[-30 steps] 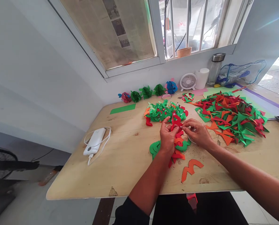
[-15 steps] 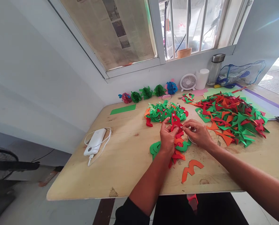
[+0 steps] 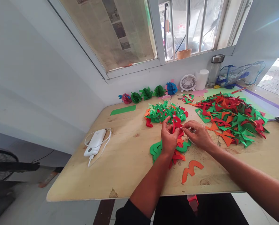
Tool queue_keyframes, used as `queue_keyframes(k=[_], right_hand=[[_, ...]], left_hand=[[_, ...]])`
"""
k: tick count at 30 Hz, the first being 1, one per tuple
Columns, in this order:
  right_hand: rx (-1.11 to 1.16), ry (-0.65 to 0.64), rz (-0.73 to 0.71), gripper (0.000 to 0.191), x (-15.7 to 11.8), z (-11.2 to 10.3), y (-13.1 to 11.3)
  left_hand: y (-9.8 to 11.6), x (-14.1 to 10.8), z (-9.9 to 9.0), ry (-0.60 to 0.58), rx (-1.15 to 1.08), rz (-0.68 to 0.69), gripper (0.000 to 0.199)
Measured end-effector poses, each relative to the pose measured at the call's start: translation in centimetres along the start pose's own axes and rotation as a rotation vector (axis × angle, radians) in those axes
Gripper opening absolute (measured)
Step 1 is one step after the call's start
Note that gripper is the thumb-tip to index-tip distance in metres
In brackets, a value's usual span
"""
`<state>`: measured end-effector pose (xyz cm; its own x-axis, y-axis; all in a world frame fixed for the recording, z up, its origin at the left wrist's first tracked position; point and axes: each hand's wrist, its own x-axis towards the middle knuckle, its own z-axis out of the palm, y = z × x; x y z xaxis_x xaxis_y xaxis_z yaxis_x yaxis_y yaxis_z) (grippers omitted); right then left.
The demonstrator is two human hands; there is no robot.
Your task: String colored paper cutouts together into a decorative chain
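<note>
Between finger and thumb my left hand (image 3: 169,137) pinches a red paper cutout (image 3: 177,122) that bears small white patches. My right hand (image 3: 198,132) is closed at the cutout's right edge, fingertips pressed together; whatever they pinch is too small to make out. Below the hands lie green paper cutouts (image 3: 155,149), with red and orange ones partly covered by my left hand. Nearer the front edge rests a single orange wavy cutout (image 3: 191,170). Just behind my hands is a heap of green and red cutouts with white patches (image 3: 161,112).
A large pile of red, green and orange paper scraps (image 3: 233,115) spreads at the right. A white power bank (image 3: 96,142) with its cable lies left. Along the wall stand several honeycomb paper figures (image 3: 146,92), a small white fan (image 3: 188,82) and a glass bottle (image 3: 215,72).
My left hand has shifted slightly, and the red cutout has tilted a little in its grip. My right hand stays almost in place beside it.
</note>
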<state>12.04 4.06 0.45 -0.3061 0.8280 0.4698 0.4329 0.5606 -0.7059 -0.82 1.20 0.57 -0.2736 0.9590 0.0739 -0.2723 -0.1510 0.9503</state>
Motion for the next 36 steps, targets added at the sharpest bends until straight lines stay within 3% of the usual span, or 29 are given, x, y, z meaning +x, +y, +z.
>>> queue_keyframes(k=[24, 36], right_hand=[[-0.055, -0.017, 0.019, 0.010, -0.11, -0.02, 0.17], [-0.088, -0.021, 0.049, 0.011, -0.13, -0.01, 0.10]], left_hand=[[0.28, -0.35, -0.06, -0.033, 0.108, 0.067, 0.061], [0.09, -0.50, -0.25, -0.063, 0.264, 0.158, 0.058]])
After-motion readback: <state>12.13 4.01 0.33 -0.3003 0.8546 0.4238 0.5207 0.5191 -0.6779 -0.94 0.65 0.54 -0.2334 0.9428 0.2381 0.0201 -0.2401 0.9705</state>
